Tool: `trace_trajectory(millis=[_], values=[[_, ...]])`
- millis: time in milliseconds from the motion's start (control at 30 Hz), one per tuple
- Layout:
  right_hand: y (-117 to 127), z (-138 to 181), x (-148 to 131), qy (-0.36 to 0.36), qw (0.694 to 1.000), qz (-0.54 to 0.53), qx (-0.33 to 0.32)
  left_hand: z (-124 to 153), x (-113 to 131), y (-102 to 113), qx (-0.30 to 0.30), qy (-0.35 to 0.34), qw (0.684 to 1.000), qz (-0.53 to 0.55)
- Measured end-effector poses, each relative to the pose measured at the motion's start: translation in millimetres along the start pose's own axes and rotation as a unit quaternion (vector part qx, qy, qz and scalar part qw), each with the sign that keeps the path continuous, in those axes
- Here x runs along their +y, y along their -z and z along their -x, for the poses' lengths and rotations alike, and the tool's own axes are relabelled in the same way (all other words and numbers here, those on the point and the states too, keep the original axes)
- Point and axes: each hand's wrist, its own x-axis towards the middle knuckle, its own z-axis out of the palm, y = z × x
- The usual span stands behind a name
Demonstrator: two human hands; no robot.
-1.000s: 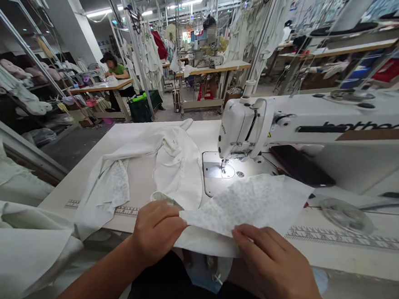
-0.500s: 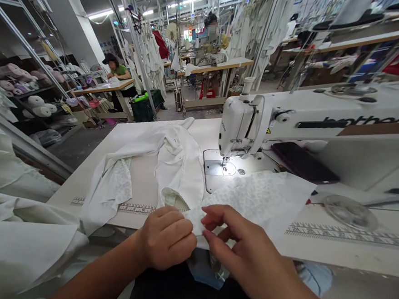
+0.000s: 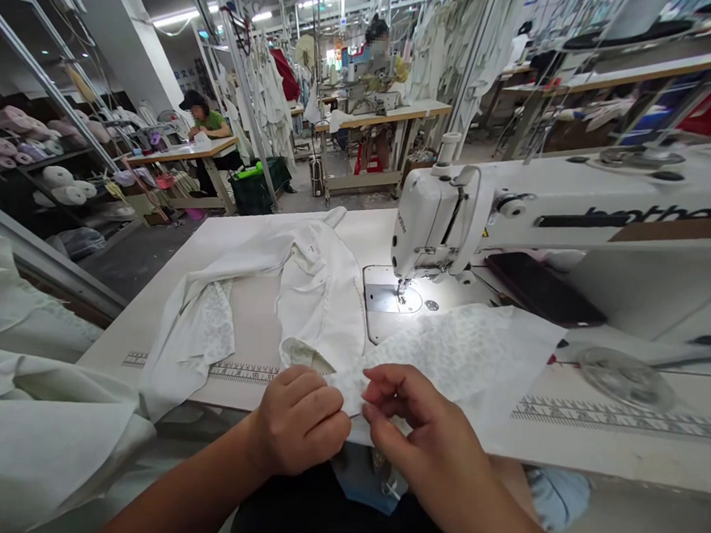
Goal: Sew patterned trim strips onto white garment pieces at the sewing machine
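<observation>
My left hand is closed in a fist around the near left corner of a white patterned fabric piece. Close beside it, my right hand has its thumb and curled fingertips pinched at the same fabric's near edge. This fabric spreads over the table to the right, in front of the sewing machine's needle plate. A crumpled white garment lies to the left of the plate, close to the patterned piece. Above the plate stands the white sewing machine, its lamp lighting the needle area.
A dark phone-like case lies under the machine arm, with a clear round disc nearer me. A printed ruler runs along the table's front. White cloth is heaped at left. Two people work at machines farther back.
Both hands stay nearly in place, with the fingers shifting slightly at the fabric's edge. The camera view has moved a little; the fabric and garment lie as before.
</observation>
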Motion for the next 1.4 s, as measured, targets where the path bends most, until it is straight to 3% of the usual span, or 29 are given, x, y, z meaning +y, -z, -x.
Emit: trace_trajectory(millis=[333, 467, 633, 867, 1033, 1167, 1267, 1400], values=[[0, -3, 6, -0.012, 0.999, -0.041, 0.001, -1, 0, -3, -0.005, 0.002, 1.0, -0.002], [4, -1, 8, 0.002, 0.998, -0.064, -0.028, -3, 0, -3, -0.006, 0.01, 1.0, 0.001], [15, -3, 0, 0.086, 0.992, 0.026, -0.086, -8, 0, -1, -0.023, -0.014, 1.0, 0.007], [21, -6, -11, 0.073, 0.98, 0.116, -0.144, -6, -5, -1, -0.047, -0.022, 0.999, 0.003], [43, -3, 10, 0.056, 0.994, 0.081, -0.051, 14, -13, 2, -0.03, 0.044, 0.999, -0.001], [55, 0, 18, 0.023, 1.0, 0.007, 0.02, 22, -14, 4, -0.037, 0.059, 0.998, 0.0], [50, 3, 12, 0.018, 0.999, 0.018, 0.037, 18, -13, 3, -0.039, 0.055, 0.998, 0.0], [35, 0, 1, 0.113, 0.982, 0.147, -0.015, 11, -10, 5, -0.054, 0.041, 0.998, 0.004]])
